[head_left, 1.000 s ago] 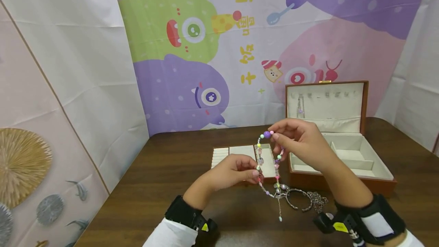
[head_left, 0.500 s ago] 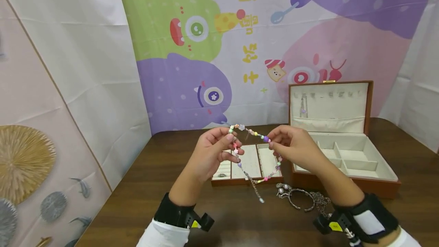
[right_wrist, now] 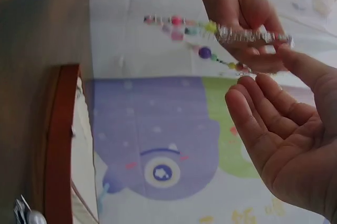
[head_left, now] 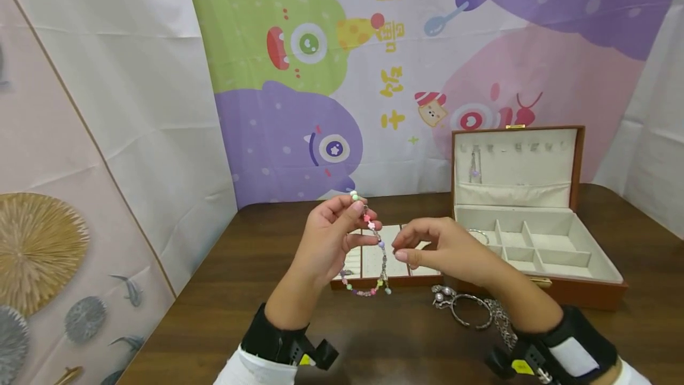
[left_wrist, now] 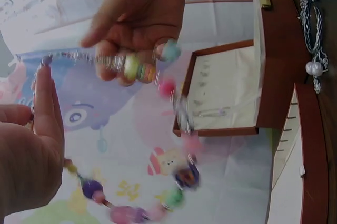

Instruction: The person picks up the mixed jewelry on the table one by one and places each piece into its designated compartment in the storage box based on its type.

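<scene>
A pastel beaded necklace (head_left: pixel 366 293) hangs in a loop from my left hand (head_left: pixel 326 242), which pinches it near the top between thumb and fingers. Its silver extension chain, ending in a pale drop, dangles on the right side of the loop. My right hand (head_left: pixel 449 249) is just right of the chain, fingers loosely bent, seemingly holding nothing. In the right wrist view the chain's end lies close to my right thumb (right_wrist: pixel 303 69); whether they touch I cannot tell. The left wrist view shows the beads blurred, with a purple bead (left_wrist: pixel 92 189) low in the loop.
An open brown jewelry box (head_left: pixel 540 290) stands at right, a fine necklace (head_left: pixel 475 168) hanging inside its lid. Behind my hands sits a shallow lined tray (head_left: pixel 390 281). A silver bangle (head_left: pixel 454 314), pearl pieces (head_left: pixel 440 294) and a tangled chain (head_left: pixel 502 319) lie before the box.
My right hand has let go of the necklace's beads and moved lower. My left hand took a higher hold on the necklace and still grips it; the loop now hangs from it alone.
</scene>
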Demonstrator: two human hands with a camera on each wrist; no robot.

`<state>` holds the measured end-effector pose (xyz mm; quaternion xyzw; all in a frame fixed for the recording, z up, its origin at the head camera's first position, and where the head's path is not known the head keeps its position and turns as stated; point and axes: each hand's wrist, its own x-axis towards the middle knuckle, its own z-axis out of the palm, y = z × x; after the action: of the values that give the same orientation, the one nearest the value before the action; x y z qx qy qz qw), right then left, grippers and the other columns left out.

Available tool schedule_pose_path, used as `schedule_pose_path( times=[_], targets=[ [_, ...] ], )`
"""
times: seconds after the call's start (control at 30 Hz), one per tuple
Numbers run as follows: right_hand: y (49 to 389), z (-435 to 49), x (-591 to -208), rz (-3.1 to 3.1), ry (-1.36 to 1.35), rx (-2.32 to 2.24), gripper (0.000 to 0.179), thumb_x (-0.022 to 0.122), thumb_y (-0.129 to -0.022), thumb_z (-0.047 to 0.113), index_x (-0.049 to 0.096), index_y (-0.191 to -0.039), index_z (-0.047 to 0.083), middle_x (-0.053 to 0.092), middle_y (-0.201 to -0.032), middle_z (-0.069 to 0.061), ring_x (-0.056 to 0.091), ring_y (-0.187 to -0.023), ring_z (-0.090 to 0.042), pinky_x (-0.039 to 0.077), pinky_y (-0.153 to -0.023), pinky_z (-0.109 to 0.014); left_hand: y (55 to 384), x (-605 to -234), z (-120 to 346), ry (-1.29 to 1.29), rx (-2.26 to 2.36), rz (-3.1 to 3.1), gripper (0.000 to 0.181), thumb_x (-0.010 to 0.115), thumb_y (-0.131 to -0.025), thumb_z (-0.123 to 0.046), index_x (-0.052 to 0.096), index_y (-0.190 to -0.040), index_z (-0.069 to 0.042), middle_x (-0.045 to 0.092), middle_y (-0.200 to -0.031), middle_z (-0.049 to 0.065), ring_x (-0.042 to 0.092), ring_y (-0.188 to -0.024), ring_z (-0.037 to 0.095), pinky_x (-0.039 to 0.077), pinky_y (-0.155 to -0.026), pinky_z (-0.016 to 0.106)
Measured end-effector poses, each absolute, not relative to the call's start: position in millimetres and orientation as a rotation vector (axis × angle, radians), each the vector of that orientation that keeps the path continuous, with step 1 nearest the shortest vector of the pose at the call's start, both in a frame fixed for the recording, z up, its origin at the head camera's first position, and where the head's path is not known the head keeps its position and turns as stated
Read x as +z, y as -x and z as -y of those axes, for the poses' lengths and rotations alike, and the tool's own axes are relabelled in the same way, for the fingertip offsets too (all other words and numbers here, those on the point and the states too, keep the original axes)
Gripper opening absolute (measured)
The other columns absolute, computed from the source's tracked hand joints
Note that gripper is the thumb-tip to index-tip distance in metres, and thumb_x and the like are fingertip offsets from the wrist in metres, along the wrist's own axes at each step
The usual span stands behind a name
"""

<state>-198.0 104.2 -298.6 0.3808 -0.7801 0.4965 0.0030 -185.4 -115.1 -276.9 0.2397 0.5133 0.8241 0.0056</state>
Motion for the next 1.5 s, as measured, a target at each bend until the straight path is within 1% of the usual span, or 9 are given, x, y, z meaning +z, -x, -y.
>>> schedule_pose_path(
  times=[0.2,0.4,0.6,0.73,0.9,1.07,1.23,1.33,1.5],
  targets=[
    [191.7,-96.2,-300.4,2.418,-1.332,1.708,0.023,0.068,-0.093,0.015,0.068,-0.111,0.002,0.071,-0.104,-0.008,0.067,-0.095,-0.020,0.056,-0.080,-0.035,182.9,-274.9,112.6,-0.715,2.657,-1.598,0.016,0.050,-0.100,-0.001,0.060,-0.089,-0.005,0.066,-0.083,0.006,0.068,-0.076,0.017,0.059,-0.068,0.033],
    [192.1,-103.1,-299.3,2.356,-1.285,1.816,0.010,0.066,-0.093,0.008,0.069,-0.098,-0.001,0.068,-0.088,-0.009,0.063,-0.081,-0.016,0.055,-0.075,-0.032,185.7,-275.3,111.1,-0.673,2.683,-1.637,0.016,0.051,-0.100,-0.002,0.059,-0.086,-0.005,0.066,-0.083,0.007,0.068,-0.075,0.017,0.058,-0.071,0.033],
    [190.8,-112.3,-290.9,2.310,-1.256,1.864,0.012,0.063,-0.095,0.006,0.067,-0.098,-0.004,0.066,-0.087,-0.013,0.062,-0.083,-0.019,0.054,-0.078,-0.033,188.1,-277.3,108.3,-0.483,2.566,-1.774,0.010,0.057,-0.098,-0.006,0.059,-0.089,-0.004,0.065,-0.082,0.007,0.068,-0.075,0.016,0.058,-0.072,0.034],
    [186.7,-116.6,-283.8,2.321,-1.184,1.888,0.015,0.063,-0.095,0.008,0.067,-0.099,-0.006,0.066,-0.086,-0.012,0.059,-0.078,-0.019,0.053,-0.071,-0.031,190.7,-282.8,105.7,-0.427,2.426,-1.807,0.008,0.058,-0.098,-0.008,0.059,-0.096,0.000,0.063,-0.082,0.007,0.066,-0.074,0.015,0.058,-0.072,0.033],
    [181.3,-121.4,-275.9,2.312,-1.122,1.928,0.012,0.061,-0.096,0.010,0.068,-0.093,0.001,0.064,-0.079,-0.005,0.054,-0.068,-0.016,0.048,-0.058,-0.028,194.9,-294.6,99.9,-0.406,2.287,-1.693,0.010,0.055,-0.099,-0.007,0.059,-0.091,-0.003,0.063,-0.078,0.007,0.066,-0.069,0.016,0.059,-0.072,0.036],
    [177.9,-122.5,-271.2,2.243,-1.092,2.042,0.012,0.059,-0.097,0.008,0.068,-0.090,0.004,0.065,-0.076,-0.003,0.058,-0.071,-0.015,0.050,-0.060,-0.028,195.0,-304.7,92.4,-0.446,2.150,-1.634,0.016,0.050,-0.100,-0.007,0.059,-0.087,-0.005,0.065,-0.076,0.007,0.067,-0.067,0.016,0.059,-0.071,0.036],
    [177.0,-126.4,-267.4,2.188,-1.027,2.140,0.013,0.059,-0.097,0.008,0.070,-0.091,0.007,0.067,-0.078,-0.002,0.062,-0.076,-0.016,0.051,-0.070,-0.029,195.8,-310.7,87.6,-0.443,2.040,-1.683,0.019,0.050,-0.100,-0.010,0.060,-0.100,0.006,0.066,-0.077,0.006,0.067,-0.067,0.014,0.059,-0.071,0.036],
    [177.6,-132.1,-264.8,2.159,-1.044,2.163,0.015,0.057,-0.097,0.005,0.070,-0.091,0.008,0.067,-0.079,-0.001,0.063,-0.076,-0.016,0.052,-0.068,-0.028,196.9,-313.0,86.0,-0.448,2.009,-1.715,0.025,0.050,-0.100,-0.009,0.057,-0.108,0.014,0.065,-0.077,0.006,0.066,-0.067,0.014,0.059,-0.072,0.037],
    [177.8,-147.7,-260.1,2.140,-1.105,2.185,0.019,0.055,-0.097,0.001,0.072,-0.093,0.008,0.069,-0.083,-0.004,0.065,-0.077,-0.017,0.055,-0.065,-0.028,198.4,-316.8,84.1,-0.467,1.983,-1.776,0.022,0.053,-0.098,-0.004,0.057,-0.109,0.015,0.065,-0.078,0.006,0.065,-0.067,0.014,0.059,-0.071,0.037]
  ],
)
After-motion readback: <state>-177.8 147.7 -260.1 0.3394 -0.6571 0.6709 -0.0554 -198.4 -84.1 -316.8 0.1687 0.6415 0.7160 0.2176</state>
